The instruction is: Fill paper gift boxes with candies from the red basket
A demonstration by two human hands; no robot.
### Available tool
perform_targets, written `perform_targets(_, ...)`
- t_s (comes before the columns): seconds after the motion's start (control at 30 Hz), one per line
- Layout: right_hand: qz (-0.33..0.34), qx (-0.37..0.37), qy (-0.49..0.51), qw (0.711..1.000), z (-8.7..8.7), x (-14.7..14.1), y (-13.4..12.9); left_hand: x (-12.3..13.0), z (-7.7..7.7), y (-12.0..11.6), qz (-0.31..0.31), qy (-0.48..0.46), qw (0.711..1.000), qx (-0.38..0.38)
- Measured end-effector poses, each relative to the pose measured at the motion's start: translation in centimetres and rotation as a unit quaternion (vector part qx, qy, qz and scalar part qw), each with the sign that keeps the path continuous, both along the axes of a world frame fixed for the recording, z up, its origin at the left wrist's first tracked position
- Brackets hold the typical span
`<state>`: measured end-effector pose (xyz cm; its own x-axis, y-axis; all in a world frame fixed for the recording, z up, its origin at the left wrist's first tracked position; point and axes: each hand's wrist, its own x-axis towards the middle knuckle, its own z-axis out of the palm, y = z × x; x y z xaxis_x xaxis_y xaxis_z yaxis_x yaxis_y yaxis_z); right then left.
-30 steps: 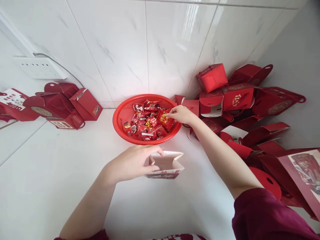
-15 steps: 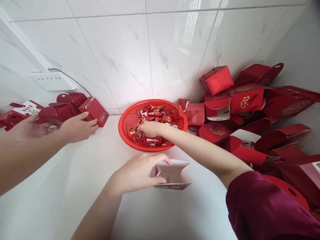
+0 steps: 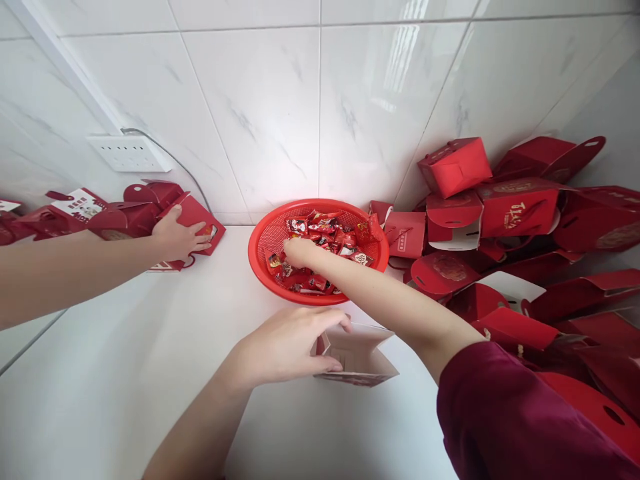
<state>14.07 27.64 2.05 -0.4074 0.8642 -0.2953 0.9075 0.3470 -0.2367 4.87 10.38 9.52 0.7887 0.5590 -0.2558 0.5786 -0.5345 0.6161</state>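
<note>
My left hand [image 3: 295,347] grips the left side of an open paper gift box [image 3: 363,353], thumb on the near wall and fingers on the far one. The box's pale inside faces up. Just beyond it sits a red plastic basket [image 3: 256,263] of wrapped candies [image 3: 320,283]. My right hand [image 3: 299,253] reaches into the basket's left half from the right. Its fingers look curled down among the wrappers, and their tips are hidden, so what they hold does not show.
At the left, another person's hand [image 3: 183,233] rests on a red gift box [image 3: 200,223] beside several more boxes. A large pile of red boxes [image 3: 517,210] fills the right side. Behind the white table [image 3: 165,347] stands a tiled wall with a socket strip [image 3: 129,153].
The view has shifted left. The other person's two hands were near the left boxes; now one hand presses a red box and the other is not visible. My hands hold nearly the same positions.
</note>
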Motion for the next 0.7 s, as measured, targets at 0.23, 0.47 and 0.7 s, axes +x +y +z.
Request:
perform_targets(0.23,-0.008,-0.072,-0.002,0.997,-1.5,-1.6,-0.4,-0.4,-0.1,-0.3,-0.02,-0.01,0.999,0.023)
perform_targets(0.47,-0.007,-0.059,-0.004,0.998,-1.0,-1.5,-1.2,-1.6,0.0,-0.7,0.0,0.018,0.999,0.047)
perform_targets(0.7,-0.052,-0.068,-0.035,0.996,-0.8,-2.2,-1.6,-2.0,-0.1,-1.2,0.021,0.037,0.997,0.066)
